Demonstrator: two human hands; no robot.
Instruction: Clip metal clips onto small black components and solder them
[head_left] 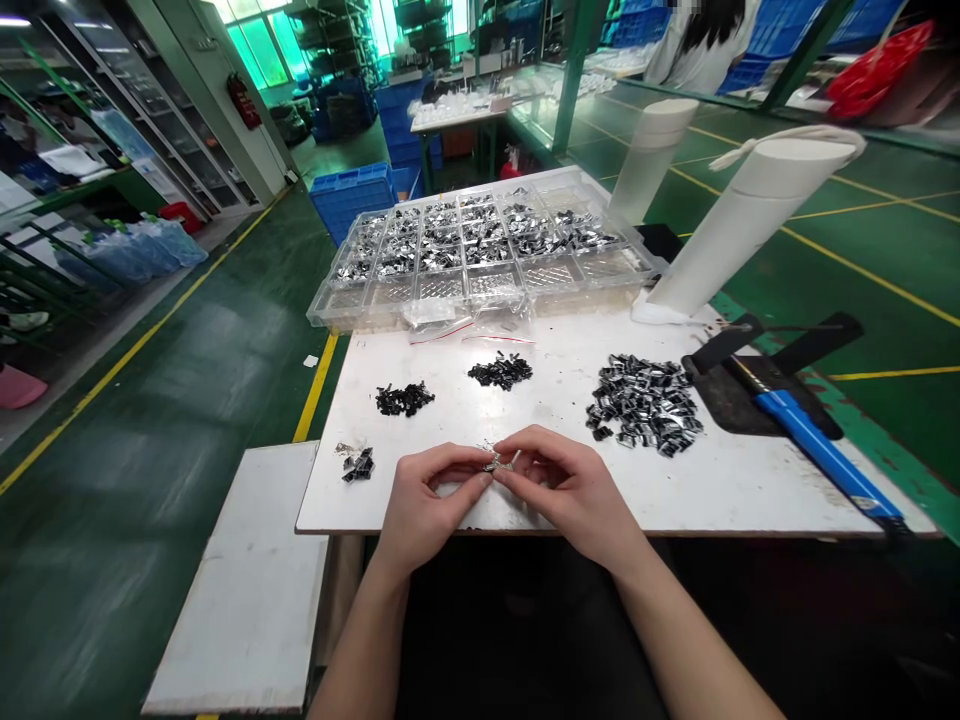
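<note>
Near the front edge of the white table point(540, 505), my left hand point(435, 500) and my right hand point(566, 490) meet fingertip to fingertip. Between them they pinch a small shiny metal part point(493, 464); its exact kind is too small to make out. Just beyond my hands lies a pile of small black parts point(501, 371), and left of it another pile of black parts point(405, 399). A large heap of shiny black-and-silver pieces point(645, 405) spreads to the right. A few similar pieces point(359, 465) lie left of my left hand.
A clear compartment tray point(480, 290) full of shiny pieces stands at the back, plastic bags before it. On the right are a blue-handled tool point(817, 450) and white cylinders point(757, 215). A lower white board point(240, 590) is at left. A person point(701, 45) is beyond.
</note>
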